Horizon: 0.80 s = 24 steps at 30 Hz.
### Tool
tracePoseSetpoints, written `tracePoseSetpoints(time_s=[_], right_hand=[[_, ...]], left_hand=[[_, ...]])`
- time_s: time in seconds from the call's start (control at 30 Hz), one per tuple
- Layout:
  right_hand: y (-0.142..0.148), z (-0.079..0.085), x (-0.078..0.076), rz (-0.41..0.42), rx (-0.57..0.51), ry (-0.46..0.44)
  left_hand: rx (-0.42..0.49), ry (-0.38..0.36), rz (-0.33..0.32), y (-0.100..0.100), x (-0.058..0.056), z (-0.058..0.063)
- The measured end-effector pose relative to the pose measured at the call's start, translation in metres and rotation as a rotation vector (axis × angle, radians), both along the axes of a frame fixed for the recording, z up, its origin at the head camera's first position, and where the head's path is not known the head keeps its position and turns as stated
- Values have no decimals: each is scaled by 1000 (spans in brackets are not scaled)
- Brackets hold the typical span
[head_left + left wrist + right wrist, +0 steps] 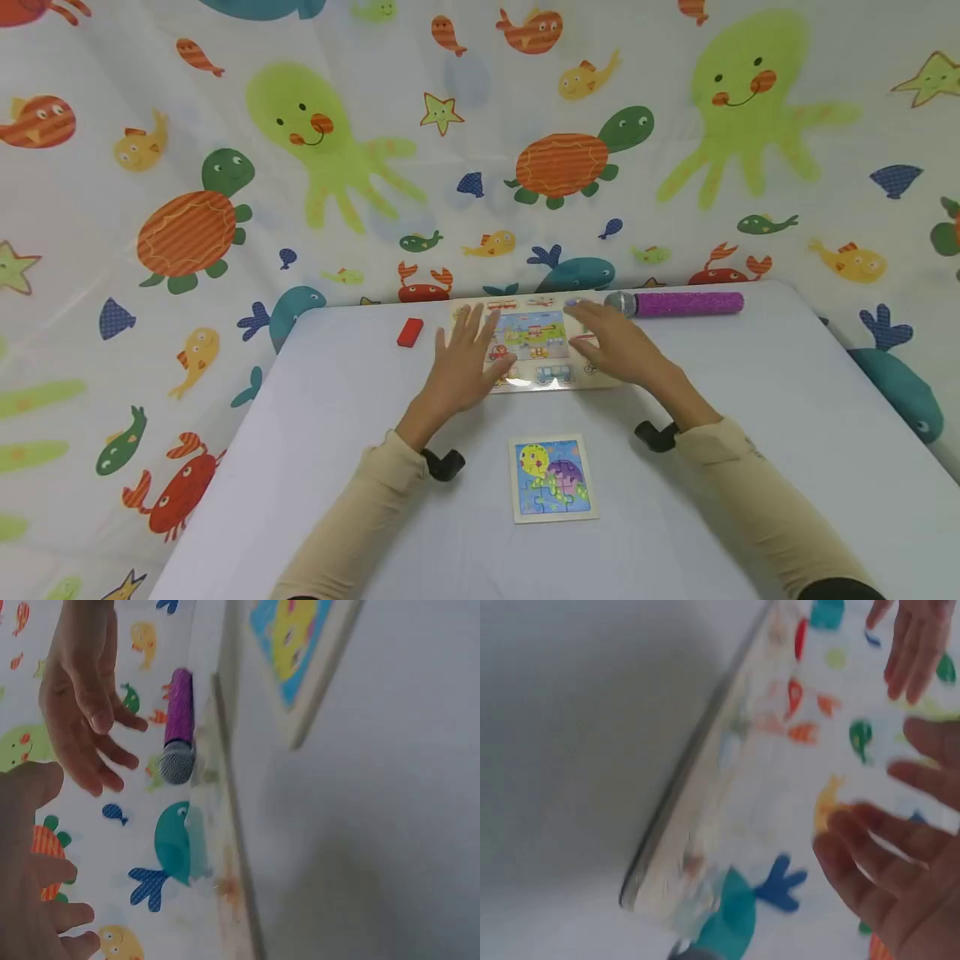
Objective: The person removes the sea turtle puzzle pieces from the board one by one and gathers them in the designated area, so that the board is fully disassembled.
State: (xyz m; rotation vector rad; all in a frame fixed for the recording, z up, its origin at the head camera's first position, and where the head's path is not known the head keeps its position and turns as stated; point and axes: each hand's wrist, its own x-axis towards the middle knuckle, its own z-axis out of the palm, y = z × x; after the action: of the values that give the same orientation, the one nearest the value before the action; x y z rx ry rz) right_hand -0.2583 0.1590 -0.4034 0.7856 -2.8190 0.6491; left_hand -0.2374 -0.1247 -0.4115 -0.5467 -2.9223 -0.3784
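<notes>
A flat wooden puzzle board with vehicle pictures lies toward the back of the white table. My left hand, fingers spread, is over its left end. Over the right end is my right hand, its fingers extended and thumb apart. Neither hand grips anything; in the left wrist view, my left hand and right hand face each other above the board's edge. Nearer me lies a small framed jigsaw showing a yellow and purple turtle on blue.
A purple glittery microphone lies at the back right, its head close to my right hand. Left of the board sits a small red block. A white cloth printed with sea animals hangs behind the table.
</notes>
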Motion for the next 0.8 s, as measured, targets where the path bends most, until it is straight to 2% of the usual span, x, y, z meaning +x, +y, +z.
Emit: tracePoseSetpoints(time_s=[0.1, 0.2, 0.3, 0.43, 0.6, 0.8], right_hand=[[-14, -2, 21, 243, 45, -132], [-28, -8, 38, 426, 140, -204], [-42, -17, 46, 572, 236, -181], [-53, -27, 50, 675, 316, -112], [-55, -31, 47, 689, 336, -140], [-55, -35, 42, 705, 327, -173]], left_hand=[[60, -133, -142, -4, 38, -7], [43, -187, -192, -10, 66, -19], [-10, -209, -205, -12, 84, -31], [-81, -245, -231, -10, 97, -48], [-130, -251, -242, -4, 101, -62], [-140, -245, -216, -4, 103, -71]])
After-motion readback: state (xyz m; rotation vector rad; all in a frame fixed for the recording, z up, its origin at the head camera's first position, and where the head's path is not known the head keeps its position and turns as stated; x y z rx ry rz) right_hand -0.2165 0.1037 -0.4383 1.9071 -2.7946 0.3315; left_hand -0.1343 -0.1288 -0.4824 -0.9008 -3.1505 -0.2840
